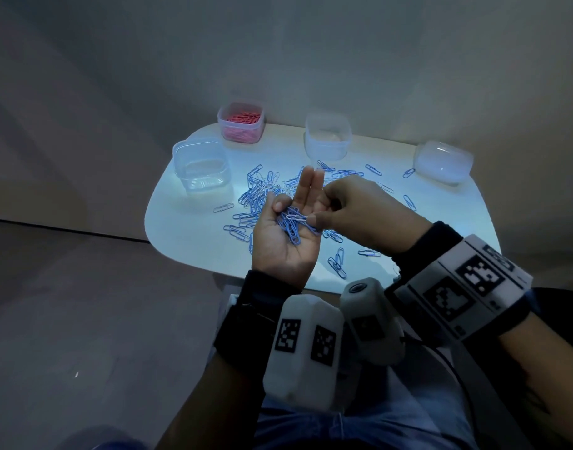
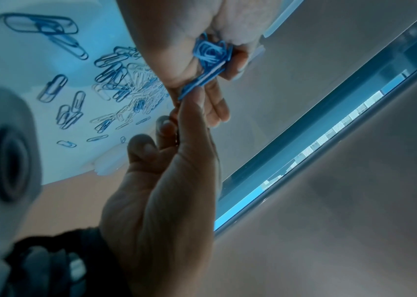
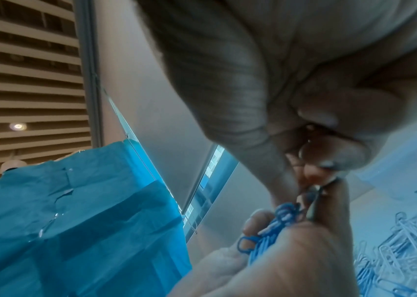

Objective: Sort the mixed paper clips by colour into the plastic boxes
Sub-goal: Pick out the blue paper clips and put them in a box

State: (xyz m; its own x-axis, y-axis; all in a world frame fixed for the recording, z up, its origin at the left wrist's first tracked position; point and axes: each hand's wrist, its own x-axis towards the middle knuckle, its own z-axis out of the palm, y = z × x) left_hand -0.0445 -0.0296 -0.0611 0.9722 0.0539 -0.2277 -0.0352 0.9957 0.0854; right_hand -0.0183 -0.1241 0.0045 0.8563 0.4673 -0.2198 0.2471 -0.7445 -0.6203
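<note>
My left hand (image 1: 295, 206) is palm up over the white table (image 1: 181, 228) and holds a bunch of blue paper clips (image 1: 291, 230). Its thumb and outer fingers curl round them, and two fingers point straight ahead. In the left wrist view the same bunch (image 2: 212, 52) sits in that curled hand (image 2: 202, 36). My right hand (image 1: 311, 219) reaches in from the right and pinches one pale clip (image 1: 296, 217) lying on top of the bunch. The right wrist view shows its fingertips (image 3: 311, 174) closed just above the blue clips (image 3: 276, 225).
A loose pile of blue and white clips (image 1: 262, 193) covers the table's middle, with strays to the right. A box of pink clips (image 1: 241, 123) stands at the back. A clear box (image 1: 200, 167) is at the left, another (image 1: 327, 138) at the back centre, and a frosted one (image 1: 442, 162) at the right.
</note>
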